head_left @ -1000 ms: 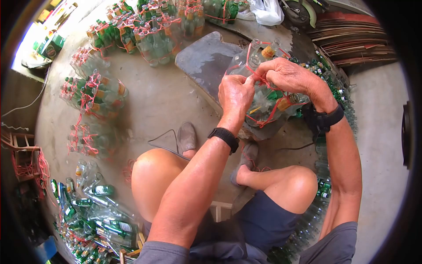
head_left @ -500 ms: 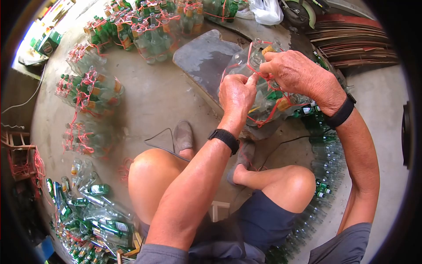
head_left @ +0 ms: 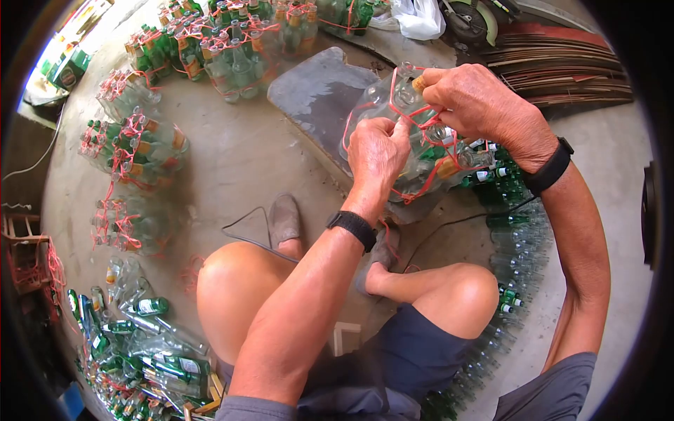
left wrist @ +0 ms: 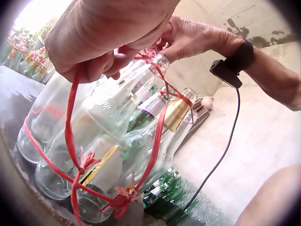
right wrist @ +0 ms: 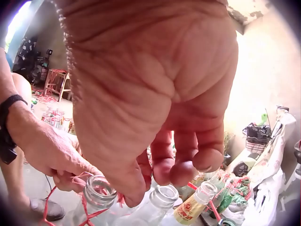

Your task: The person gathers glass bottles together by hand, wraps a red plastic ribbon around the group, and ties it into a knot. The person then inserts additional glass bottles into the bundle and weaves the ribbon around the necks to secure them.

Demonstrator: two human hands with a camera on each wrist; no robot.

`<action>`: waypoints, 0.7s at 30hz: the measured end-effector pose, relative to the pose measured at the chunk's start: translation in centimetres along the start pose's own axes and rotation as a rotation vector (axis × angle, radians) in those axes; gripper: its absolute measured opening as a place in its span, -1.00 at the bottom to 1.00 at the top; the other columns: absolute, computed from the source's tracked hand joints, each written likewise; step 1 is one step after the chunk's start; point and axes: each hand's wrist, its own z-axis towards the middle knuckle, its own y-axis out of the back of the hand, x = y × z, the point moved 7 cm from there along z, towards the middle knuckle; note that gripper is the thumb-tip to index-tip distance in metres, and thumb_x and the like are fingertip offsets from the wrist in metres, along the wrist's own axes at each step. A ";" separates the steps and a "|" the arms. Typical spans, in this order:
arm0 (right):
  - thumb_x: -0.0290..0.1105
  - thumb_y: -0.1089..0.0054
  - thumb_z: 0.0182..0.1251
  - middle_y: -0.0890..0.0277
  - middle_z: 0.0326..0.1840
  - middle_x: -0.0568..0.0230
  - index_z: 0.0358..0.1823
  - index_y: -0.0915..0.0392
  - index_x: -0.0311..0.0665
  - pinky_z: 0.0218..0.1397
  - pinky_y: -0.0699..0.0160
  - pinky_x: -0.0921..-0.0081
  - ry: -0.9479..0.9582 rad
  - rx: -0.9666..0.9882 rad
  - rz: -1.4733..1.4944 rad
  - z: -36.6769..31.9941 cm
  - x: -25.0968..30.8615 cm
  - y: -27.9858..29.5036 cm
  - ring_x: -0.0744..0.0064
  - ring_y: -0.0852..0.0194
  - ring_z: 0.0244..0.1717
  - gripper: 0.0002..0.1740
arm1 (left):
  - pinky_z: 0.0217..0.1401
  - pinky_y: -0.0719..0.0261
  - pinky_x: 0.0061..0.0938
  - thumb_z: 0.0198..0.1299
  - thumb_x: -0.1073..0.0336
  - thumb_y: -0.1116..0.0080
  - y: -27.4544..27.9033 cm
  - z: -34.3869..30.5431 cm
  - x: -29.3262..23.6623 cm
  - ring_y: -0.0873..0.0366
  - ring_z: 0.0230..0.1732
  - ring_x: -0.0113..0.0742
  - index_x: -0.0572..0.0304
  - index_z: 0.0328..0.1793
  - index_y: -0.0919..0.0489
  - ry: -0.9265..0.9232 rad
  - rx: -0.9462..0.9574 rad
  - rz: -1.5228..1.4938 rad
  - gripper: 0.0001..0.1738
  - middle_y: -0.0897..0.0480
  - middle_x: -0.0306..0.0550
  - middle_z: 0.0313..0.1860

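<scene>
A bundle of clear glass bottles (head_left: 382, 95), bound with red plastic string (left wrist: 69, 127), stands tilted on a dark slab (head_left: 309, 88). My left hand (head_left: 379, 151) pinches the string at the bundle's near side, and a strand hangs taut below its fingers in the left wrist view. Over the bottle mouths, my right hand (head_left: 481, 105) has curled fingers, its thumb and forefinger pinching the string between the necks. One bottle has a gold neck label (right wrist: 189, 210). Green glass (left wrist: 141, 115) shows inside the bundle. The right fingertips are partly hidden in the head view.
More tied bottle bundles (head_left: 137, 151) stand in a row on the left and at the back. Loose bottles (head_left: 151, 344) lie in a heap at lower left. Rows of bottles (head_left: 523, 245) stand at right, near stacked flat sheets (head_left: 554, 59). A black cable (head_left: 449, 223) crosses the floor.
My right hand has drawn away from the left, up and to the right, and its wrist has turned. The left hand keeps its pinch in nearly the same place at the bundle.
</scene>
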 end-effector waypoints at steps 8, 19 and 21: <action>-0.49 -0.33 0.03 -0.60 -0.24 0.07 -0.44 -0.64 -0.34 -0.07 -0.69 0.05 -0.054 0.033 -0.039 -0.8 -1.8 1.1 -0.10 -0.71 -0.11 -0.92 | -0.10 -0.67 -0.02 0.34 0.05 -0.35 -0.9 -0.1 -0.1 -0.79 -0.23 0.26 0.34 -0.22 -0.80 0.023 0.068 -0.005 -0.59 -0.76 0.29 -0.36; -0.37 -0.36 0.40 -0.56 -0.39 0.52 -0.32 -0.55 -0.31 -0.21 -0.51 0.54 -0.339 -0.041 0.975 -3.1 -5.1 -1.7 0.70 -0.42 -0.34 -0.79 | -0.15 -0.65 -0.14 0.34 0.20 -0.25 -1.3 -0.8 -1.1 -0.74 -0.35 -0.08 0.39 -0.11 -0.80 -0.029 0.076 -0.121 -0.67 -0.75 0.19 -0.42; -0.38 -0.34 0.41 -0.51 -0.39 0.58 -0.28 -0.53 -0.27 -0.24 -0.45 0.55 -0.454 0.009 1.130 -3.5 -5.5 -2.8 0.74 -0.38 -0.34 -0.83 | -0.19 -0.62 -0.19 0.31 0.23 -0.21 -1.2 -0.9 -1.5 -0.68 -0.41 -0.22 0.48 -0.14 -0.78 -0.059 0.062 -0.156 -0.65 -0.72 0.14 -0.49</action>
